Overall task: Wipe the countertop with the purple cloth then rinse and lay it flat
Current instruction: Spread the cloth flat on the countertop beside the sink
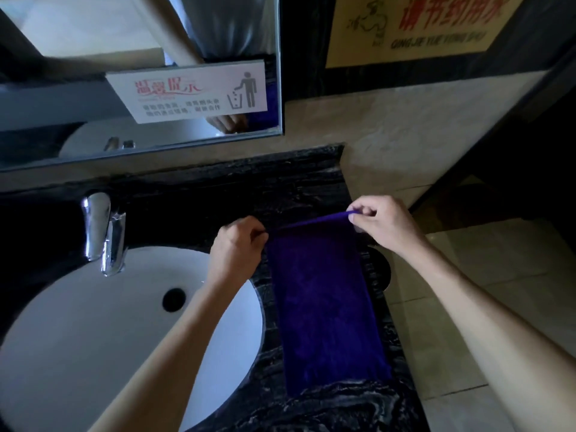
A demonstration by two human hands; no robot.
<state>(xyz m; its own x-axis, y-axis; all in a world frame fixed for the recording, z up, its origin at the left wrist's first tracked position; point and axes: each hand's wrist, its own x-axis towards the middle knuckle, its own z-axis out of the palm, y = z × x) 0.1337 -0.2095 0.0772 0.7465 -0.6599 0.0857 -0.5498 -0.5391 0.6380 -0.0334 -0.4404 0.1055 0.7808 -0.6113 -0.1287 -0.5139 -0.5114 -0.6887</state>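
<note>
On the dark countertop (314, 179) right of the sink (93, 338), the purple cloth (324, 307) lies stretched out, left hand (237, 244) and right hand (380, 222) each pinching a far corner. Looks like the lay-flat step; next they'd lower that edge and let go.

So from my end: the sink (78, 338) sits on the left, set into the countertop (311, 182), with the faucet (104, 232) behind it at the basin's back rim. The cloth (324, 310) lies on the counter strip right of the sink, running front to back. Left hand (237, 244) has the cloth's far left corner, right hand (383, 222) the far right corner, and that far edge is lifted off the counter between them. Mirror (78, 42) is on the wall behind the sink, with a notice (190, 92) stuck on it. Another wall sign (420, 26) hangs right of the mirror. Floor tiles (498, 275) drop off right of the counter.
</note>
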